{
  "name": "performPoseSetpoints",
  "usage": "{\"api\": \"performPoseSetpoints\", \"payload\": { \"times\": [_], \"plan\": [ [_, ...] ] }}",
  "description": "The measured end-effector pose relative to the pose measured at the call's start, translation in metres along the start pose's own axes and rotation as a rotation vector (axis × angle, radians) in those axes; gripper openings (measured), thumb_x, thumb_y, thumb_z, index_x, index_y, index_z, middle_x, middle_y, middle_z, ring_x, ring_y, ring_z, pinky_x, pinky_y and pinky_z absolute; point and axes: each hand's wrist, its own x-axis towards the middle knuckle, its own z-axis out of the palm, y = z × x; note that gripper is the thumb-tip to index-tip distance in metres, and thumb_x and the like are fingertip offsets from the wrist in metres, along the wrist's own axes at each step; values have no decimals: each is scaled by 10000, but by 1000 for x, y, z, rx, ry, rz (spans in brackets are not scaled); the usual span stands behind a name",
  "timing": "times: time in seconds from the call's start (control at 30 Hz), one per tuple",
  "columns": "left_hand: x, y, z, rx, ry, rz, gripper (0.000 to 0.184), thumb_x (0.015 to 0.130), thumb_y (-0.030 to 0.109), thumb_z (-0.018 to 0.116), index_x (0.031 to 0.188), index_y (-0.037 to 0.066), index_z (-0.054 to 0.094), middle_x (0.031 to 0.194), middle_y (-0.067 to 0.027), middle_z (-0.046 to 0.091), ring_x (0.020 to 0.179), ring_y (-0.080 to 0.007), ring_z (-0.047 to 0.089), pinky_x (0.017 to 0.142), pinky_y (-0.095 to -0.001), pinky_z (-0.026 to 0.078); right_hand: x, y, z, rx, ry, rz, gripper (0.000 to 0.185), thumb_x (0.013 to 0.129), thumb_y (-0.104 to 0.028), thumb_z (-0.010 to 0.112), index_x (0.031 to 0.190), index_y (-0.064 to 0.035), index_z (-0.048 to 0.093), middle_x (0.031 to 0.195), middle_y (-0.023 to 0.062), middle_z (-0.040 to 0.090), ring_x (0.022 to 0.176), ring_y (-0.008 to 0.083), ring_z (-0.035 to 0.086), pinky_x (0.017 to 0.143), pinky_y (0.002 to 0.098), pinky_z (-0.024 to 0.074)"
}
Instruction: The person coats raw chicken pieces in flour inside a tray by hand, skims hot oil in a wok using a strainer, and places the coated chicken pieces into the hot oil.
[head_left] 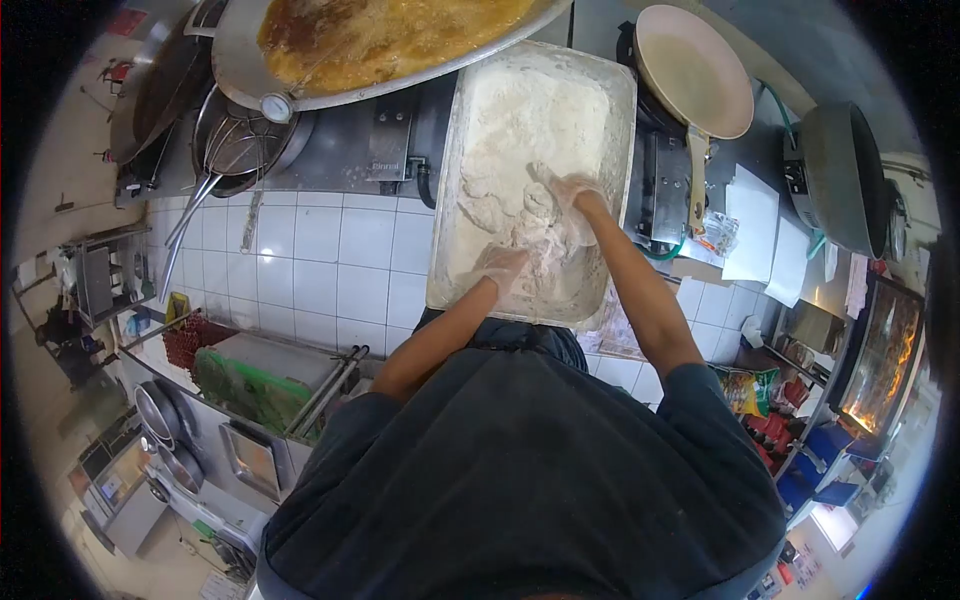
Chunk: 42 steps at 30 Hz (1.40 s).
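A rectangular metal tray [449, 215] full of white flour [540, 105] lies before me. Both my hands are inside it and seem to wear clear plastic gloves dusted with flour. My left hand [502, 266] is low in the tray, its fingers against a pinkish, flour-dusted heap [538, 245]. Farther up on the right, my right hand [577, 195] touches a flour-coated piece [540, 203]. Other lumpy coated pieces [485, 212] rest in the flour to the left. Flour and the coated pieces hide the fingertips, so whether either hand grips anything is unclear.
A wide pan of bubbling oil [390, 45] with a clipped thermometer [277, 107] stands beyond the tray, to the left. On the right sits a pale frying pan [693, 70], its handle toward me. Wire strainers [240, 145] lie over a pot at left.
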Motion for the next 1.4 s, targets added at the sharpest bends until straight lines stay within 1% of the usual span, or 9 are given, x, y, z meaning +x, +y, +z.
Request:
{"api": "performPoseSetpoints", "payload": {
  "times": [0.17,0.23,0.37,0.47,0.77,0.87,1.07,1.17,1.4],
  "plan": [
    [-19,52,-27,-1857,-101,51,439,882,287,540,1244,39,529,1091,-122,615,984,-260,603,816,-364,518,-6,3,-18,389,-445,-59,732,833,-634,464,1187,-8,598,987,123,653,882,265,598,861,367,459],
    [-7,56,-42,-1696,-31,-27,426,899,276,514,1242,24,520,1114,-119,608,1004,-249,596,845,-370,511,10,28,13,415,-124,-641,590,884,-506,477,1220,-31,576,1023,107,648,896,267,604,862,386,466],
    [-16,70,-66,-2029,-113,96,391,933,212,471,1276,24,492,1176,-91,576,978,-200,601,853,-336,508,-14,9,9,966,-270,-223,385,897,-266,546,1199,-30,581,1049,75,647,905,225,617,849,371,485],
    [6,38,-49,-1677,94,281,453,910,252,518,1279,-4,459,1138,-111,611,975,-238,607,829,-374,516,-27,-8,9,1414,-626,-38,331,868,-155,590,1167,-12,592,1050,63,652,921,190,623,825,322,496],
    [-9,5,-77,-70,560,-66,314,797,320,613,806,11,663,887,-200,658,840,-246,629,765,-358,502,16,65,29,687,-75,-357,268,832,-171,587,1054,-26,623,935,93,655,800,185,612,706,311,500],
    [-20,-7,-74,-125,336,-156,388,724,368,671,806,-10,647,787,-180,659,759,-296,639,684,-410,496,-10,45,13,837,-51,6,304,836,-229,561,1050,-19,615,940,153,656,856,260,623,758,362,498],
    [-71,18,-68,-499,467,-319,359,740,308,617,844,-33,656,812,-197,664,821,-345,655,715,-415,511,-54,30,-13,-196,-5,-519,463,823,-362,541,1103,3,592,1064,237,607,1028,351,570,948,416,411],
    [-52,-18,-65,679,73,232,370,729,304,612,828,-51,647,839,-199,665,825,-327,659,726,-396,523,-83,18,-9,-316,-50,-382,545,844,-431,495,1130,25,578,1115,258,585,1098,368,538,1006,431,371],
    [-35,-10,-26,258,331,142,302,782,265,590,936,12,648,873,-208,651,793,-302,647,678,-405,508,-69,32,59,-536,-30,-376,608,826,-403,536,1206,69,483,1135,267,577,1077,399,562,919,432,447]
  ]
}}
